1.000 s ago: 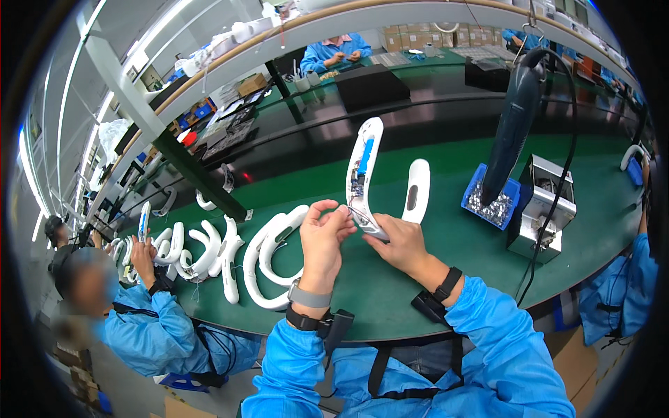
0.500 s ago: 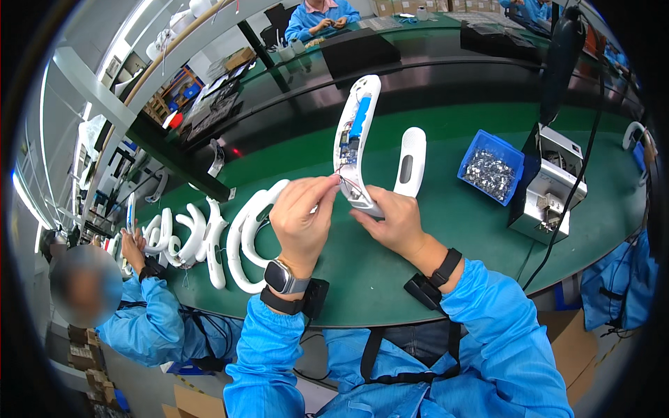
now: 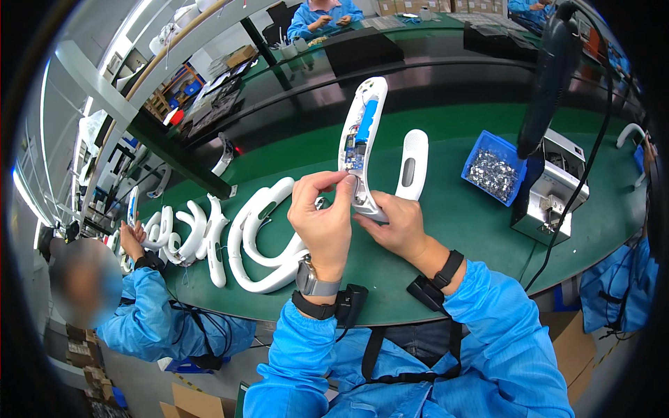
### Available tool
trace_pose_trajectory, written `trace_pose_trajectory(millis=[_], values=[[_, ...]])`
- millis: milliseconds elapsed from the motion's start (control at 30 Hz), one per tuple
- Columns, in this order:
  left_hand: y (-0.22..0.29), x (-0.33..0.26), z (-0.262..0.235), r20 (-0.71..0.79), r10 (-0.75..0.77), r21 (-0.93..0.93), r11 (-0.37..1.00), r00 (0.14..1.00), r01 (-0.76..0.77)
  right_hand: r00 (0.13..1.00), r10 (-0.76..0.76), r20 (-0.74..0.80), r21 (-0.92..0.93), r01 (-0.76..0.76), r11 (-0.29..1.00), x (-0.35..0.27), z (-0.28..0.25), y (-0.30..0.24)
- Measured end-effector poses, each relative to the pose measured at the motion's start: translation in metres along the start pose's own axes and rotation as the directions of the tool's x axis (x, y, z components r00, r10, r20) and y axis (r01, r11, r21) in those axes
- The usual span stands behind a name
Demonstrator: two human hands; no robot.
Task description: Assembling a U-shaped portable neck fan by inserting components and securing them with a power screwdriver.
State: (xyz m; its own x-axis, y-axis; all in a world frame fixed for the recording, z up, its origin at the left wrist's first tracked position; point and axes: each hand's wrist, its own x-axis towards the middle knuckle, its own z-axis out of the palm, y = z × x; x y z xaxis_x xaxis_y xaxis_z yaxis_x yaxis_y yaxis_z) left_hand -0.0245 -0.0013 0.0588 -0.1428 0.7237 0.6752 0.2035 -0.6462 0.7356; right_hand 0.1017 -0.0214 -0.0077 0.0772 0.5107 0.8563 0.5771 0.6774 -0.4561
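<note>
My right hand (image 3: 398, 224) grips the lower bend of a white U-shaped neck device (image 3: 380, 90), holding it up above the green table. One arm of the device lies open, with a blue cylindrical battery (image 3: 366, 122) and a blue circuit board (image 3: 354, 160) inside. The other arm is closed and carries a grey oval panel. My left hand (image 3: 322, 216) is closed in a pinch inside the open arm, just below the circuit board. Its fingertips hide whatever they pinch.
Several white U-shaped housings (image 3: 244, 261) lie left on the green table (image 3: 376, 292). At the right stand a blue bin (image 3: 524, 182) of small metal parts, a metal machine (image 3: 540, 219) and a hanging black tool (image 3: 550, 83). A co-worker's hand (image 3: 132, 240) works at far left.
My left hand has moved right and inward, its fingertips now over the inside of the open arm; thin wires seen beside them before are covered. The device has shifted slightly right.
</note>
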Motion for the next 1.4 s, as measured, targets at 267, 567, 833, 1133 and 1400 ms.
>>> trace_pose_trajectory(millis=[267,567,833,1133,1400], values=[[-0.008,-0.008,0.006,0.112,-0.310,-0.364,0.871,0.944,0.329,0.999,0.033,0.042,0.039,-0.035,0.999,-0.002,0.001,-0.001],[0.006,0.006,-0.007,0.501,-0.495,-0.463,0.538,0.709,0.704,0.998,0.029,0.047,0.149,-0.036,0.988,-0.004,0.002,-0.004],[0.020,-0.003,-0.003,0.376,-0.471,-0.415,0.684,0.798,0.600,0.999,-0.023,0.026,0.193,0.018,0.981,-0.002,0.002,-0.008],[0.024,-0.012,0.009,0.240,-0.497,-0.406,0.729,0.834,0.551,0.996,0.019,0.083,0.173,-0.033,0.984,-0.005,-0.001,-0.005],[0.022,-0.012,0.009,0.237,-0.489,-0.407,0.735,0.840,0.542,0.993,0.065,0.101,0.234,-0.087,0.968,-0.010,0.003,-0.005]])
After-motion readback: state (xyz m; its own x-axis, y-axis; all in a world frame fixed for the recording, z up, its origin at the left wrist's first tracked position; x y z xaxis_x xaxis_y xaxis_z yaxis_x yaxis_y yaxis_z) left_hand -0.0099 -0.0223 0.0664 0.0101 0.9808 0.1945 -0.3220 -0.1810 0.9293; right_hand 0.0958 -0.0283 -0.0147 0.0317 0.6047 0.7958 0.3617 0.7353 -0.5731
